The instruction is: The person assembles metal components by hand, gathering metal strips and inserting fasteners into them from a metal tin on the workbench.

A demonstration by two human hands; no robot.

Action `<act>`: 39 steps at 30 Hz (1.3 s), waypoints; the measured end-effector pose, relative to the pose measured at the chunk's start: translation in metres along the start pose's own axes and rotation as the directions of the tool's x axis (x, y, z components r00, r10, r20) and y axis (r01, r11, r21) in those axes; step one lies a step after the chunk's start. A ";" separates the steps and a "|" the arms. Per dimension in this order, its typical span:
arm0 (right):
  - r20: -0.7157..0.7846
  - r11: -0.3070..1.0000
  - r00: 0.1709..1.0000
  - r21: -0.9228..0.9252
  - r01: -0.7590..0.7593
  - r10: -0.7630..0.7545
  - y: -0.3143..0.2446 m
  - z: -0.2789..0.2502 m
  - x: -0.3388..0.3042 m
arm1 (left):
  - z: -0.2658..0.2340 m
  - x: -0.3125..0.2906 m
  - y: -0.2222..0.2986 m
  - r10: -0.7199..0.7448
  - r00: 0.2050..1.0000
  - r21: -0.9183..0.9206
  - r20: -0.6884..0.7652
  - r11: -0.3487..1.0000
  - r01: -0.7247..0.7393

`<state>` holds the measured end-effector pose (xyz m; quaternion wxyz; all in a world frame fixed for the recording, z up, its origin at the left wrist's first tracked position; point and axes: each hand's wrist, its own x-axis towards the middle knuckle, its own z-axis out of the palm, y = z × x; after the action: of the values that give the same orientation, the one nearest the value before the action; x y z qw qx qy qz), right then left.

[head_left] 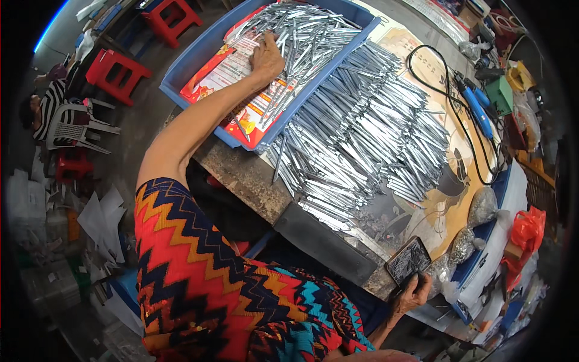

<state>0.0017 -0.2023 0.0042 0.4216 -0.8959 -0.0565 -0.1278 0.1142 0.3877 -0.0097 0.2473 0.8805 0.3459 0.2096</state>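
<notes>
My left hand (267,58) reaches into a blue plastic tray (175,71), above a red and white printed sheet. Its fingers are bent down at the edge of a heap of thin silvery metal rods (310,27); what they pinch, if anything, is hidden. Beside the tray, many more such metal strips (362,130) lie in overlapping rows on the table. At the table's near right edge, my right hand (413,292) has its fingers closed at the lower corner of a dark, phone-like rectangle (408,261) with a brown rim. Light streaks show on its face.
A black cable (449,90) loops over the table's right side near a blue-handled tool (476,108). Clear bags of metal parts (464,244) and a red plastic bag (526,238) sit at the right. Red stools (117,75) and a grey chair (78,123) stand at the left.
</notes>
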 end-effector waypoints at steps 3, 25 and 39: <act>-0.024 1.000 1.000 0.013 0.019 -0.018 0.008 0.002 -0.003 | -0.002 -0.012 0.010 0.008 0.995 -0.024 0.099 1.000 -0.006; 0.000 1.000 1.000 0.009 0.010 -0.010 -0.002 -0.003 -0.002 | -0.003 -0.011 0.048 -0.294 0.930 0.217 0.221 0.944 0.246; -0.004 0.997 1.000 0.071 0.017 -0.016 0.001 -0.001 -0.001 | -0.003 -0.018 0.044 0.003 0.972 0.301 0.233 0.951 -0.075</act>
<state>0.0012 -0.2033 0.0039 0.4523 -0.8797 -0.0676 -0.1307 0.1228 0.3482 0.0144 0.1412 0.9332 0.3258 0.0549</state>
